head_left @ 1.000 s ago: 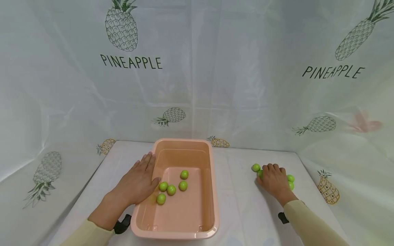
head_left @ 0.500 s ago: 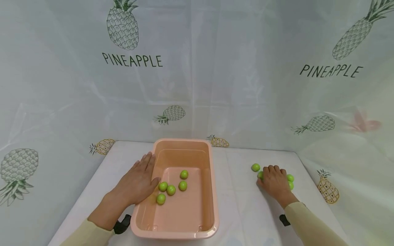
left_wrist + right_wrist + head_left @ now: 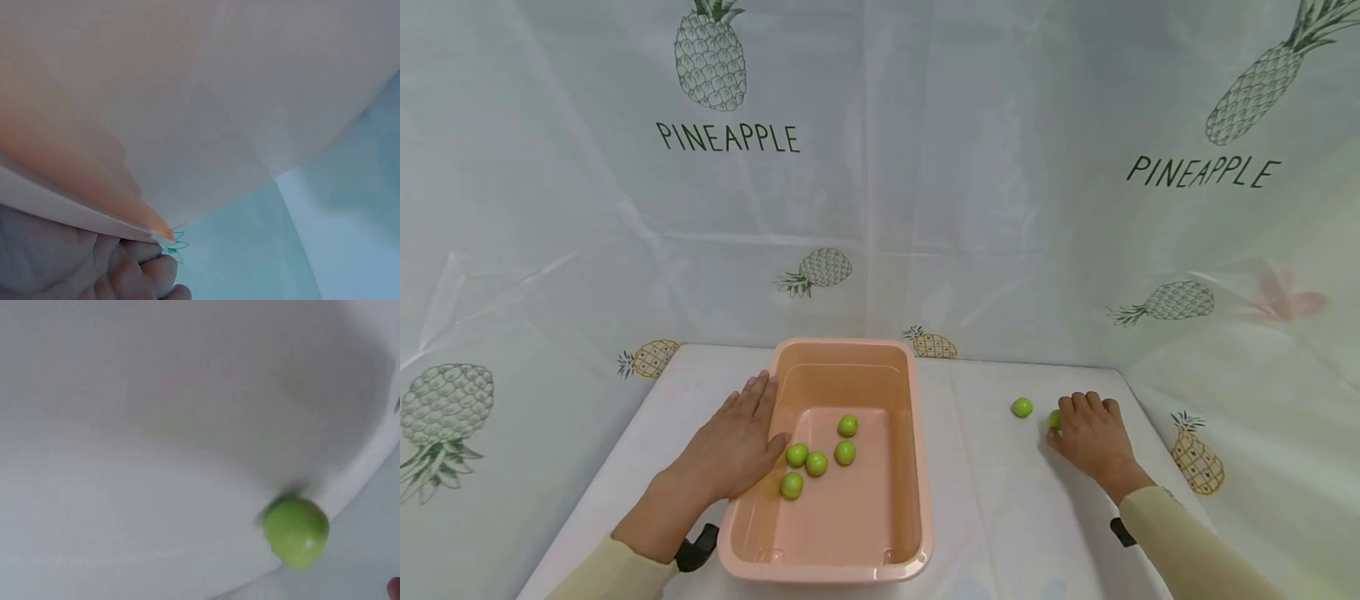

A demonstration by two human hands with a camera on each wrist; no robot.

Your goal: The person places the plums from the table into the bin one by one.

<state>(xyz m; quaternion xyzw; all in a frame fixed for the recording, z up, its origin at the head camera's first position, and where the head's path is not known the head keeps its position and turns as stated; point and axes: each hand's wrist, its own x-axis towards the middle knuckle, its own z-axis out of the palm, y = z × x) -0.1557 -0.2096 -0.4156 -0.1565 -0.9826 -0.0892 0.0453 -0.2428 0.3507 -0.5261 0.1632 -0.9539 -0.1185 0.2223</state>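
Note:
My left hand lies along the left rim of a pink plastic tub, its fingers straight and its thumb over the inner edge. Several small round green fruits sit on the tub's floor, toward its left side. At the right of the table my right hand curls its fingers, back of the hand up, round a green fruit that peeps out by the thumb side. Left of this hand a single green fruit lies apart. In the right wrist view one green fruit shows, with a fingertip at the corner.
A white cloth covers the table. Behind and at both sides hangs a pale plastic curtain printed with pineapples. Black straps show at both wrists.
My right hand has moved right along the table, and the green fruit at its thumb side has moved with it. It now covers the two fruits seen earlier beyond it. The left hand stays put.

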